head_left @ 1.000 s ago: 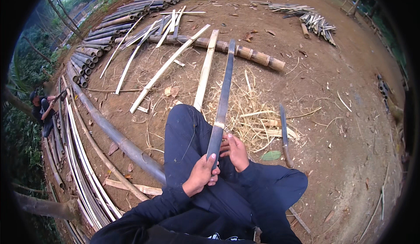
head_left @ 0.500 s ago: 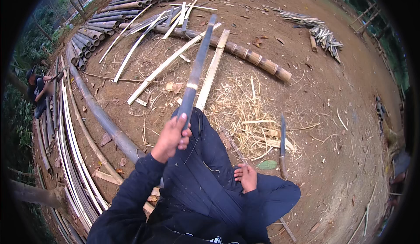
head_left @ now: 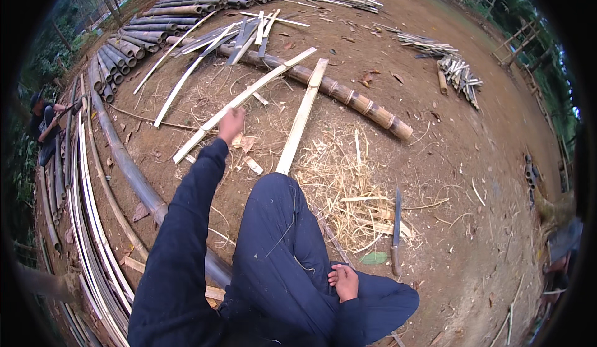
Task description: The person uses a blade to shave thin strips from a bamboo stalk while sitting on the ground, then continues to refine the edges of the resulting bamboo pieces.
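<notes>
My left hand point(head_left: 231, 126) is stretched forward over the ground, against the edge of a long pale split bamboo strip point(head_left: 261, 86). Its fingers are blurred and partly hidden, so whether they grip the strip cannot be made out. A second pale bamboo strip point(head_left: 303, 120) slants from my raised knee up onto a thick brown bamboo pole point(head_left: 348, 95). My right hand point(head_left: 344, 282) rests on my folded leg, fingers loosely bent and a little apart, holding nothing. Close to it, a long-bladed knife point(head_left: 396, 229) with a wooden handle lies beside bamboo shavings point(head_left: 348, 191).
A dark bamboo pole point(head_left: 134, 163) runs along my left, beside long pale strips point(head_left: 93, 222). Cut bamboo poles point(head_left: 165, 27) are stacked at the far left, split slats point(head_left: 460, 76) at the far right. Another person point(head_left: 45, 126) sits at the left edge.
The dark bamboo slat that my left hand held up is no longer in view in it. That hand has moved forward and left, down to the pale strip. My right hand stays on my leg.
</notes>
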`<state>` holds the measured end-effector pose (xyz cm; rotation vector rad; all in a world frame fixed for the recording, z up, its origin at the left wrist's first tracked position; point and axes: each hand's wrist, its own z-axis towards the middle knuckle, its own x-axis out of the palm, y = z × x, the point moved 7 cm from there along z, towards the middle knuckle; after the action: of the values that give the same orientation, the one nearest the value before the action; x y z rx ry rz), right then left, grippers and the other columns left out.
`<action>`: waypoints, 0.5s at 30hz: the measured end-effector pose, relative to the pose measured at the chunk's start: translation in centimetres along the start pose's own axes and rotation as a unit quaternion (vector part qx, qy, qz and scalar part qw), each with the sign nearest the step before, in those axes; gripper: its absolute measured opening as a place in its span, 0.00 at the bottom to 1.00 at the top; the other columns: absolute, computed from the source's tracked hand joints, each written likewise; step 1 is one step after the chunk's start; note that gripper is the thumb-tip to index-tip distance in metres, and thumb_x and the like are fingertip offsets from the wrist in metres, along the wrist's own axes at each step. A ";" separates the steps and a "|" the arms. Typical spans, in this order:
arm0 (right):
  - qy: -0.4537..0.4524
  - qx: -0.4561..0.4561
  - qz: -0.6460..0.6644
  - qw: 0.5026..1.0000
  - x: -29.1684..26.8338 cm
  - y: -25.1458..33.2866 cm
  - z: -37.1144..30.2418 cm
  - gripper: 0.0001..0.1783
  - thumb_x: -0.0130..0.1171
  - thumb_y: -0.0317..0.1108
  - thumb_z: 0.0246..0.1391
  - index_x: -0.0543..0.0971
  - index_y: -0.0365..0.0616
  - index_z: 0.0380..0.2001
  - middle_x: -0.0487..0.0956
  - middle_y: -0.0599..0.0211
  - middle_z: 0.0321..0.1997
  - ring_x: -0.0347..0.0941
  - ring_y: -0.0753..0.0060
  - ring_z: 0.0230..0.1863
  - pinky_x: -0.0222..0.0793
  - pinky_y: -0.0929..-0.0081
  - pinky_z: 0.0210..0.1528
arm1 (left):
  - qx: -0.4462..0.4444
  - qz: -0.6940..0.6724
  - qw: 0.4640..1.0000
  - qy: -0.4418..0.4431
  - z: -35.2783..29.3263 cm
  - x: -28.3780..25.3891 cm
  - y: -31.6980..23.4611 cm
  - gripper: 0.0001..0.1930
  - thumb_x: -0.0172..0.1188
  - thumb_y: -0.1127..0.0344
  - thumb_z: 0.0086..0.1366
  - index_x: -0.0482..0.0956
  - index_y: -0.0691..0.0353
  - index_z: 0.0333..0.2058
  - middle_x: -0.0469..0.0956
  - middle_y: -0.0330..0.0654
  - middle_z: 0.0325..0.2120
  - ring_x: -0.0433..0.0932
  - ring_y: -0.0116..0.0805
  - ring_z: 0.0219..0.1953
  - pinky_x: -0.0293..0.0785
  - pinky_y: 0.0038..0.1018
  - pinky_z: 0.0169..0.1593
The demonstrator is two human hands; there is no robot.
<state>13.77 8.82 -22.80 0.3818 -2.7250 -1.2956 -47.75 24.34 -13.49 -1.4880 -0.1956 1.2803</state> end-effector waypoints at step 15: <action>-0.004 0.069 -0.051 0.996 2.1 -0.7 5.1 0.16 0.48 0.40 0.70 0.77 0.36 0.41 0.78 0.68 0.25 0.71 0.82 0.19 0.65 0.84 0.18 | 0.017 0.088 0.933 0.348 -15.8 11.8 5.1 0.25 0.62 0.48 0.61 0.72 0.68 0.40 0.80 0.60 0.37 0.79 0.60 0.44 0.74 0.46 0.45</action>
<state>10.91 11.72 -26.60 0.5361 -2.8455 -1.1356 -33.40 21.14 -27.54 -1.8643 0.4320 0.8106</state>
